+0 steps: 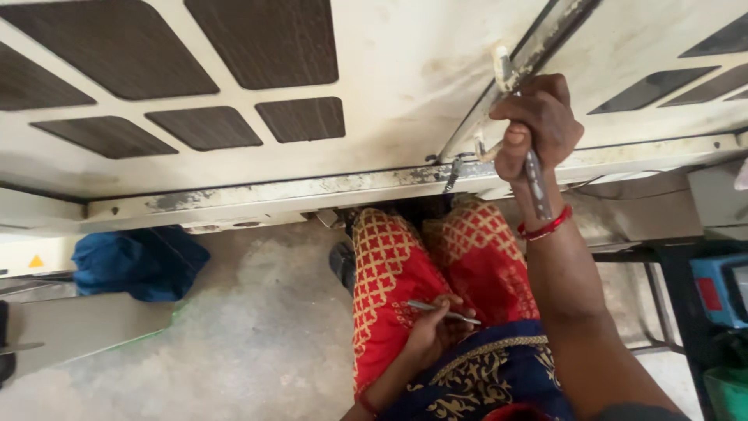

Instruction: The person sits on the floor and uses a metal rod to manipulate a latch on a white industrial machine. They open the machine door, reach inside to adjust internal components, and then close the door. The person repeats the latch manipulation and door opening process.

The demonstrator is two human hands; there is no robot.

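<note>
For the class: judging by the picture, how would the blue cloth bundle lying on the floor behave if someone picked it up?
The blue cloth bundle lies crumpled in soft folds, so it would probably sag and drape, not hold shape. It looks light for its size. It seems unlikely to roll or break.

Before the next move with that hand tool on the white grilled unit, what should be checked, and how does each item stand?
1. Right hand closed firmly on the metal hand tool: ok.
2. Tool tip seated at the gap between the two white panels: cannot tell, the tip is partly hidden.
3. Left hand holding the thin metal rod securely, on the lap: ok.
4. Loose bracket hanging at the lower rail: not ok, it dangles.
5. Blue cloth away from the knees: ok.
</note>
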